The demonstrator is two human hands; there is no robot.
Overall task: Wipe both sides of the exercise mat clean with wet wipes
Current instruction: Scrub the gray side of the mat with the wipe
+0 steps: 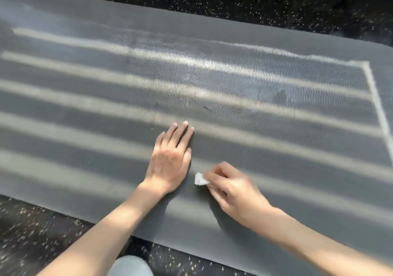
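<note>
Mat (276,97) lies flat on floor (42,233). L hand (170,158) is spread flat on it nr near edge; R hand (231,188) pinches small folded wipe (200,179). Risk: tiny wipe skips strips, or mat creeps if L lifts.
</note>
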